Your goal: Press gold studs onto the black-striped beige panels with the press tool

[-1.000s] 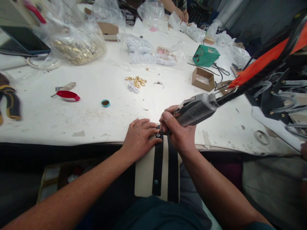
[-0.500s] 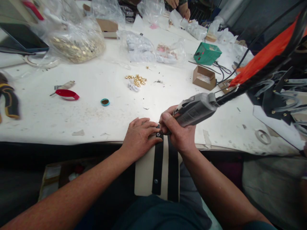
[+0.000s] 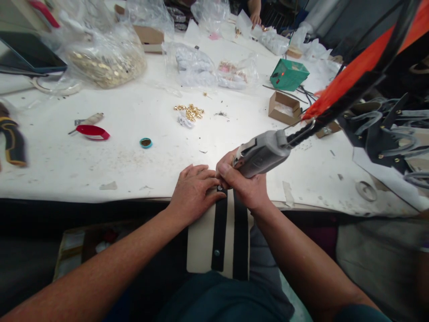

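A cream bag panel [image 3: 203, 237] with two black straps [image 3: 219, 232] lies across my lap and the front edge of the white table [image 3: 134, 134]. My left hand [image 3: 192, 192] presses flat on its top end, fingers stretched toward a metal stud on the strap. My right hand [image 3: 244, 183] is wrapped round a grey corded power tool [image 3: 261, 152], whose tip meets the strap at that stud. The tool's black cable runs up to the right.
On the table lie a red tool [image 3: 92, 132], a small teal cap [image 3: 146, 142], gold fittings [image 3: 191, 112], plastic bags of parts [image 3: 103, 58], a cardboard box [image 3: 283, 107] and a green box [image 3: 288, 74]. Black strap pieces [image 3: 385, 129] pile at right. Another person's hand [image 3: 255, 18] works at the far edge.
The grey tool and my right hand have shifted slightly left and tilted more upright over the stud. My left hand has stayed put on the panel.
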Tool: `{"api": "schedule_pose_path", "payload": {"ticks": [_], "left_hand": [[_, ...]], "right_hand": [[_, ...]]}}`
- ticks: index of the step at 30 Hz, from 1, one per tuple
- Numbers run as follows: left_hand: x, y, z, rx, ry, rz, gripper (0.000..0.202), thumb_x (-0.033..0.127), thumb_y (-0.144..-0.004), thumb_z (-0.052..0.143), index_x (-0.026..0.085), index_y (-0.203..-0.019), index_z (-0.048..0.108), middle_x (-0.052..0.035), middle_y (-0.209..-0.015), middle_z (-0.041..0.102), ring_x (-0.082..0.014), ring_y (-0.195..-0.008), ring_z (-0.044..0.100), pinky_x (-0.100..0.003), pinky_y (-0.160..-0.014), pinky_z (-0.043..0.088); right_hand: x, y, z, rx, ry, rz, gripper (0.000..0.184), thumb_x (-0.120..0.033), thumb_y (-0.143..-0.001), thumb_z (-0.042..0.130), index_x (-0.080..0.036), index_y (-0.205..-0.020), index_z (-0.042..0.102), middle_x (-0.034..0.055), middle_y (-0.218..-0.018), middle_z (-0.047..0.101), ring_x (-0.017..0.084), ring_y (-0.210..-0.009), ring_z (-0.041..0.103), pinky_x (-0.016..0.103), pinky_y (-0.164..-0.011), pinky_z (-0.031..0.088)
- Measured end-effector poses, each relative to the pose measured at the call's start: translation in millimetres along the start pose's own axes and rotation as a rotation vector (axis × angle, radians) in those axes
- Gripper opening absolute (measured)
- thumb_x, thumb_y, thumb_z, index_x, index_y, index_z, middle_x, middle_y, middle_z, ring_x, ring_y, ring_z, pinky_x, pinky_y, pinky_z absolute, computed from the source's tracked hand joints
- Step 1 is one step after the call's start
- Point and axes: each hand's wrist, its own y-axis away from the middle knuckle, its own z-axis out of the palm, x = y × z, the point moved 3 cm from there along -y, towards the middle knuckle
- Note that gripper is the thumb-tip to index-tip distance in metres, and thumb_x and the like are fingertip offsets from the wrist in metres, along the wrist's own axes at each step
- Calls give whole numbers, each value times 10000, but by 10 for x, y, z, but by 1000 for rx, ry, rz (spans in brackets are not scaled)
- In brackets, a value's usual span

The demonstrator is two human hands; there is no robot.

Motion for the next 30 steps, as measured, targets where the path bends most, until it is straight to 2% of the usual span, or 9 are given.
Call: {"api": "schedule_pose_path", "payload": {"ticks": [7, 15, 22, 25, 28, 30], "left_hand": [[-20, -6, 12, -14, -48, -1, 278, 488, -929, 740, 297, -1129, 771, -52, -1264, 737, -345, -1309, 580, -593, -1125, 432], [-14, -10, 13, 1, -62, 10, 307, 509, -931, 734, 265, -1117, 750, -71, -1180, 743, -351, -1273, 593, -597, -1123, 429], [-7, -26, 6, -11, 12, -10, 278, 457, -925, 755, 325, -1170, 755, -26, -1367, 697, -318, -1333, 560, -550, -1135, 420], [-8, -25, 17, -6, 14, -7, 256, 466, -914, 765, 329, -1130, 769, -23, -1356, 701, -317, -1339, 546, -547, -1144, 404], [-1, -33, 30, 7, -2, -15, 261, 476, -914, 759, 318, -1122, 770, -40, -1317, 709, -324, -1312, 548, -551, -1135, 401], [11, -47, 37, 17, -6, -30, 272, 479, -911, 760, 306, -1121, 769, -52, -1296, 708, -324, -1278, 555, -551, -1121, 408]], "right_hand": [[68, -36, -21, -99, 26, 6, 375, -526, -803, 837, -217, -784, 626, 23, -772, 655, 161, -698, 592, 316, -623, 536], [126, -48, -36, -129, 20, 12, 349, -493, -823, 825, -212, -795, 619, 13, -758, 634, 159, -693, 581, 322, -642, 529], [42, -73, -56, -218, -10, 3, 331, -499, -827, 844, -209, -908, 706, 49, -892, 696, 186, -772, 636, 355, -699, 558], [16, -100, -67, -243, 5, -46, 296, -476, -868, 818, -219, -807, 686, 54, -876, 687, 200, -779, 635, 381, -714, 555], [37, -120, -69, -224, 29, -57, 388, -503, -873, 809, -235, -684, 602, 30, -733, 624, 206, -748, 613, 396, -714, 558], [64, -122, -71, -200, 45, -35, 425, -566, -845, 816, -249, -687, 582, 12, -683, 594, 208, -749, 610, 394, -712, 570]]}}
